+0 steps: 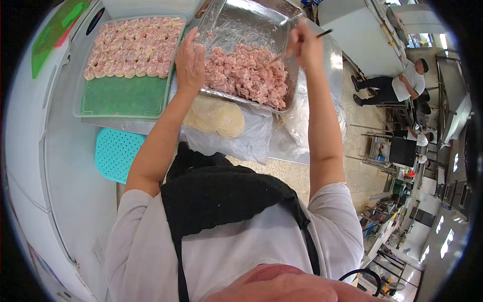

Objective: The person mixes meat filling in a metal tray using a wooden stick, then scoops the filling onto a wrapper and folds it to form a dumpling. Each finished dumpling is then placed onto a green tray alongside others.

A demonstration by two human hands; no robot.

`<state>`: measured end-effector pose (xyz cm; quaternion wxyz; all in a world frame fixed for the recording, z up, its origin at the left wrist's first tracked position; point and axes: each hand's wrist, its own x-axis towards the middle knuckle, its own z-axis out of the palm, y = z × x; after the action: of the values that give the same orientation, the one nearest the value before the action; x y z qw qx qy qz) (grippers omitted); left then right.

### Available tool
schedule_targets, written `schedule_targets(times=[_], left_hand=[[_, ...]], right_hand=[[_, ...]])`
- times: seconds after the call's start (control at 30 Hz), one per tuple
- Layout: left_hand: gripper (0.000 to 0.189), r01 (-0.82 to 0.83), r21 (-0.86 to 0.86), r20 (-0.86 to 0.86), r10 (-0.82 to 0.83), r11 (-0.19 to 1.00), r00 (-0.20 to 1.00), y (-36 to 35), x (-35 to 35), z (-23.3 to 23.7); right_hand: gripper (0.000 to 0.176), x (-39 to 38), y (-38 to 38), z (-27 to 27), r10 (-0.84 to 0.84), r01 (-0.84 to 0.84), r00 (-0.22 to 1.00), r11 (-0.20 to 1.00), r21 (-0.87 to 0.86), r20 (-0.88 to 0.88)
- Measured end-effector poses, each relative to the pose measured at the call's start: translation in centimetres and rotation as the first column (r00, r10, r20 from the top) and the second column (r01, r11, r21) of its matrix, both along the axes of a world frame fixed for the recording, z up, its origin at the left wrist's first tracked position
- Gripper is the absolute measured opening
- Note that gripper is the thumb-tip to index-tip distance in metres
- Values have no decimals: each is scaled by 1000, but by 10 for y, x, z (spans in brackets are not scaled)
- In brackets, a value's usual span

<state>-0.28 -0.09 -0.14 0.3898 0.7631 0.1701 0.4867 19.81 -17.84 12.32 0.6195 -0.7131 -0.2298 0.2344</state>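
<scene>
My left hand (190,64) is raised at the near left corner of a metal tray (241,15), fingers upright and slightly curled; whether something lies in its palm is hidden. My right hand (306,44) is closed around a thin dark-ended tool (323,33) over the tray's right side, the tool's lower end pointing at the pink minced meat (246,73). Round pale dough wrappers (219,118) lie stacked on a plastic sheet (251,136) in front of the tray. At the left, rows of filled dumplings (136,45) cover the far part of a green-based plastic container (126,98).
A turquoise perforated basket (118,153) is below the table's left edge. Clear plastic bags (299,123) lie at the right of the table (334,65). A person (402,88) stands at the right, with others farther back among kitchen equipment.
</scene>
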Motion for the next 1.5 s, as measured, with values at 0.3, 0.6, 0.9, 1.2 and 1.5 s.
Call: schedule_targets(times=[0.3, 0.6, 0.9, 1.2, 1.5], left_hand=[[60, 50, -36, -45, -52, 998, 998, 0, 0, 2], [56, -32, 77, -44, 35, 997, 998, 1, 1, 4], [61, -110, 158, -228, 144, 981, 963, -18, -2, 2], [60, -199, 96, -276, 218, 975, 936, -31, -9, 2], [52, -141, 36, -188, 145, 989, 971, -31, -16, 2]], right_hand=[[42, -18, 6, -96, -238, 218, 962, 965, 145, 136], [20, 10, -53, -15, 213, -84, 825, 962, -260, 523], [20, 29, -38, 61, 642, -166, 674, 613, -772, 365], [17, 0, -35, -26, 892, 221, 130, 400, -889, 434], [20, 18, -79, -1, 872, 490, 207, 300, -819, 443]])
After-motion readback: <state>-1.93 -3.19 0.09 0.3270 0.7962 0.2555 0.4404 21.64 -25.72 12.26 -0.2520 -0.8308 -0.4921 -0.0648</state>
